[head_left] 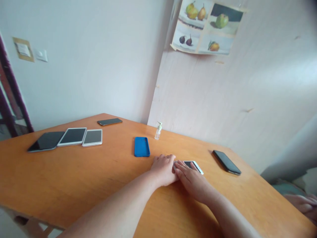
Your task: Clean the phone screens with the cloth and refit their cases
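Note:
A white smartphone (196, 167) lies screen up on the wooden table, its left part hidden by my hands. My left hand (163, 169) is closed at the phone's left end, with the grip partly covered. My right hand (190, 180) rests over the phone, fingers stretched out and lying flat across its screen side, the fingertips meeting my left hand. Just beyond my left hand lies a blue phone case (142, 147). Behind it stands a small clear pump bottle (158, 132).
On the table (99, 172), a dark tablet (46, 141), a white tablet (72, 136) and a smaller white device (92, 137) lie side by side at left. Dark phones lie at the back (109, 122) and right (226, 162). Another person's hand (300, 202) shows at far right.

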A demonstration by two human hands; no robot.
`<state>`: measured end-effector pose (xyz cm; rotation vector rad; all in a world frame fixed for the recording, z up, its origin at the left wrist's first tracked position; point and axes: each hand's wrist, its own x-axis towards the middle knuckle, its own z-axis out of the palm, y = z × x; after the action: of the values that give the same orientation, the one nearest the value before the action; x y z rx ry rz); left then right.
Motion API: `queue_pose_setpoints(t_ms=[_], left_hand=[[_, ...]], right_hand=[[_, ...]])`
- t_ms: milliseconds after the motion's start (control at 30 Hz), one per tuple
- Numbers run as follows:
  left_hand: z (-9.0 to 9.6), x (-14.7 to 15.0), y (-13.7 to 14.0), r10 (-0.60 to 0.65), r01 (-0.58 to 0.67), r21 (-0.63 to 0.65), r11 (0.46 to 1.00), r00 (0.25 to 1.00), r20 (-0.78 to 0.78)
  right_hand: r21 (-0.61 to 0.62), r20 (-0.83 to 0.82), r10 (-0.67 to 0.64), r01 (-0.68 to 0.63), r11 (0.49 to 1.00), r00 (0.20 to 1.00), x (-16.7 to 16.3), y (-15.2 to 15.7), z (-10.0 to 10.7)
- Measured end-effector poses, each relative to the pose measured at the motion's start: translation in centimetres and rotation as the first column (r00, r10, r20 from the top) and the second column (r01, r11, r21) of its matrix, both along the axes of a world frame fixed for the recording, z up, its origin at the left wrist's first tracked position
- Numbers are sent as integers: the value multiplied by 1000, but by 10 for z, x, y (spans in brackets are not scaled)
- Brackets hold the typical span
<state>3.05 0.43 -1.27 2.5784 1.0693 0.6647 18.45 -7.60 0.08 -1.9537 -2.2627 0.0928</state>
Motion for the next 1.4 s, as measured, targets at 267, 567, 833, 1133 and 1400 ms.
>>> queue_pose_setpoints(t_ms=[267,567,833,1133,1400], left_hand=[[3,-1,2,-22,23,8,1000,1000,-4],[1,-3,3,-22,22,-23,999,1000,-2],[7,-4,2,-34,33,-35,999,999,-20],[-1,-5,8,-47,46,-52,998,999,-16],[0,-7,11,-76,78,-39,996,996,40]], right_hand=[[1,143,-308,311,950,941,33,3,0],[-33,-40,-59,58,998,997,-8,-9,12],[33,58,-291,289,957,955,9,-6,15],[115,-287,-225,267,957,931,7,-3,15],[-141,-987,-158,384,913,13,33,14,10]])
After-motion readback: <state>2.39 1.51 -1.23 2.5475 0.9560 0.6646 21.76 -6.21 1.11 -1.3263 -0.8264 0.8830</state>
